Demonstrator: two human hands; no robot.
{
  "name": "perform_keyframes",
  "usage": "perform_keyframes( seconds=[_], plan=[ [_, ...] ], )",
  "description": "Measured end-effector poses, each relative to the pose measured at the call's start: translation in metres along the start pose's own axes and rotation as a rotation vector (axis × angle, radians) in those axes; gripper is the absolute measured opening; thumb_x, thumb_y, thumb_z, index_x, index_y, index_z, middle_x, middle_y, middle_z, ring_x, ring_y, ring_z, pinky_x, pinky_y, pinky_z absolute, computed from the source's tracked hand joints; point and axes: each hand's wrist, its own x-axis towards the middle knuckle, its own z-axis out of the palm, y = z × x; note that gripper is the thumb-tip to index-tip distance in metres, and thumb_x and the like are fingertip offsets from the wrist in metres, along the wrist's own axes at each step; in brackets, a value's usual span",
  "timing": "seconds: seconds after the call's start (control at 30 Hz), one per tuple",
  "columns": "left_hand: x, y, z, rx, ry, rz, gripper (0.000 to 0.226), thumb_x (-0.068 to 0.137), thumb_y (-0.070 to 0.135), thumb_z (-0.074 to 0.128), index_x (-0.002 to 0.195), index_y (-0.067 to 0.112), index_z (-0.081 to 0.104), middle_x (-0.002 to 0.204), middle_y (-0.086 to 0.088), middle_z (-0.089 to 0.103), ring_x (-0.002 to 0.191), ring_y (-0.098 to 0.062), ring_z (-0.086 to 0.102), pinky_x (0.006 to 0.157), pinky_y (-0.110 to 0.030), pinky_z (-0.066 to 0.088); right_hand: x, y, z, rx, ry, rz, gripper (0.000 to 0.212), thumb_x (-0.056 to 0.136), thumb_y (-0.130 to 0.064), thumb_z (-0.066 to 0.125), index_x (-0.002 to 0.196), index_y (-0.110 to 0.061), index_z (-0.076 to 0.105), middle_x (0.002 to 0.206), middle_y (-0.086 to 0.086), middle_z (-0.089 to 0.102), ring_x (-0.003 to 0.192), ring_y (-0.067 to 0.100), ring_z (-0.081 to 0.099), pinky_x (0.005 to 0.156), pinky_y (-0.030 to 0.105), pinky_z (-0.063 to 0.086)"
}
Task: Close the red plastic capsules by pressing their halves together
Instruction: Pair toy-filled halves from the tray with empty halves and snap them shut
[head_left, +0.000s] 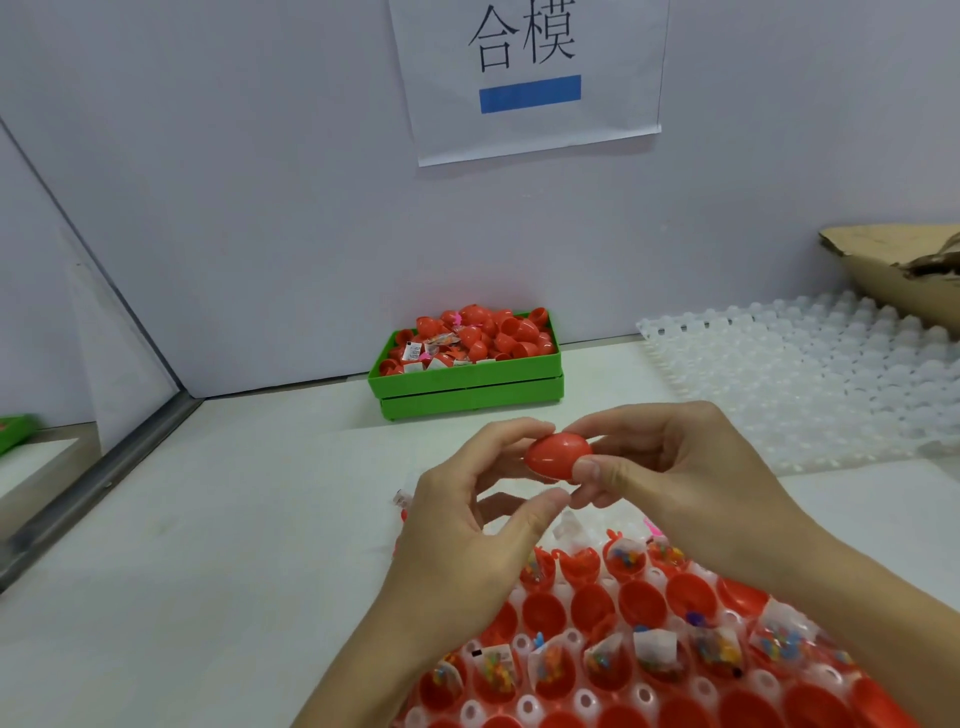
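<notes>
Green bin (470, 382) holding red capsules and sachets; nearer than it, left hand (467, 525) and right hand (675, 467) both pinch a red capsule (558, 456) above the tray (571, 642) of filled halves.

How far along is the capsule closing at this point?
Done: the green bin at the wall holds a pile of red capsules. In hand: left hand and right hand hold one red capsule. Left: open halves, many with packets, sit in the near tray.

2 hands (467, 525), 1 closed capsule (558, 457), 1 green bin (467, 387) (heaped; contents uncountable), 1 wall sign (527, 78).
</notes>
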Motion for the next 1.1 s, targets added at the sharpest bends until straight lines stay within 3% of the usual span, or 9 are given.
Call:
perform_keyframes(
  seconds=[0.1,0.23,0.3,0.43,0.57,0.7,0.87,0.97,1.1],
  plan=[
    [-0.0005,-0.0005,0.0017,0.095,0.025,0.014,0.039,0.086,0.013,0.075,0.114,0.039,0.065,0.100,0.020,0.071,0.098,-0.005,0.069,0.077,-0.017,0.056,-0.0009,-0.0013,0.0004,0.006,-0.035,0.026,0.007,0.086,-0.018,0.071,0.089,-0.018,0.077,0.071,0.004,0.076,0.063,0.018,0.074,0.062,0.023,0.059],
    [0.0011,0.0012,0.0012,-0.052,0.021,-0.083,0.024,0.088,0.031,0.063,0.111,0.029,0.069,0.082,0.000,0.074,0.072,-0.013,0.071,0.065,-0.021,0.056,-0.0005,-0.0030,0.0019,0.102,-0.080,0.135,0.049,0.081,-0.050,0.056,0.080,-0.005,0.075,0.068,0.012,0.073,0.059,0.025,0.073,0.056,0.024,0.057],
    [0.0026,0.0020,-0.0009,-0.228,-0.002,-0.194,0.030,0.086,0.037,0.058,0.107,0.018,0.071,0.076,-0.009,0.074,0.066,-0.019,0.070,0.060,-0.023,0.055,-0.0002,-0.0029,0.0008,0.173,-0.104,0.196,0.054,0.083,-0.053,0.052,0.086,-0.003,0.074,0.070,0.016,0.073,0.061,0.029,0.073,0.057,0.026,0.057],
    [0.0049,0.0039,-0.0037,-0.497,-0.020,-0.319,0.033,0.083,0.039,0.058,0.089,0.013,0.076,0.075,-0.016,0.070,0.063,-0.022,0.067,0.057,-0.025,0.053,-0.0006,-0.0030,-0.0016,0.220,-0.120,0.223,0.045,0.086,-0.046,0.053,0.088,-0.007,0.075,0.073,0.017,0.073,0.064,0.030,0.073,0.059,0.025,0.057],
    [0.0061,0.0044,-0.0045,-0.570,-0.044,-0.349,0.034,0.078,0.045,0.062,0.088,0.016,0.078,0.075,-0.016,0.070,0.063,-0.021,0.067,0.058,-0.024,0.053,-0.0007,-0.0026,-0.0005,0.197,-0.082,0.181,0.032,0.088,-0.038,0.057,0.090,-0.012,0.075,0.075,0.013,0.074,0.066,0.027,0.074,0.064,0.026,0.060],
    [0.0065,0.0052,-0.0048,-0.593,-0.045,-0.369,0.036,0.079,0.048,0.062,0.088,0.017,0.077,0.074,-0.017,0.069,0.061,-0.021,0.066,0.059,-0.025,0.054,-0.0001,-0.0017,-0.0022,0.118,-0.024,0.052,0.010,0.090,-0.015,0.066,0.095,-0.018,0.073,0.080,0.006,0.075,0.071,0.021,0.074,0.067,0.023,0.058],
    [0.0069,0.0059,-0.0043,-0.581,-0.066,-0.391,0.042,0.079,0.054,0.059,0.081,0.016,0.077,0.066,-0.017,0.069,0.053,-0.022,0.065,0.056,-0.024,0.053,-0.0052,-0.0052,0.0025,0.042,-0.058,-0.119,0.038,0.078,0.000,0.077,0.104,-0.028,0.075,0.096,-0.001,0.073,0.082,0.018,0.071,0.072,0.032,0.060],
    [0.0069,0.0033,-0.0041,-0.531,-0.080,-0.393,0.049,0.078,0.057,0.057,0.078,0.013,0.078,0.064,-0.018,0.069,0.050,-0.023,0.065,0.053,-0.024,0.053,-0.0058,-0.0036,0.0055,0.024,0.004,-0.110,0.029,0.078,-0.001,0.077,0.098,-0.023,0.077,0.088,-0.002,0.076,0.078,0.017,0.071,0.071,0.036,0.060],
    [0.0066,0.0014,-0.0059,-0.296,-0.070,-0.348,0.060,0.079,0.068,0.046,0.083,0.016,0.077,0.073,-0.013,0.075,0.059,-0.024,0.071,0.057,-0.024,0.055,-0.0029,-0.0026,0.0034,0.008,0.000,-0.057,0.018,0.085,-0.004,0.071,0.095,-0.018,0.077,0.079,-0.002,0.077,0.070,0.011,0.072,0.063,0.019,0.056]
  ],
)
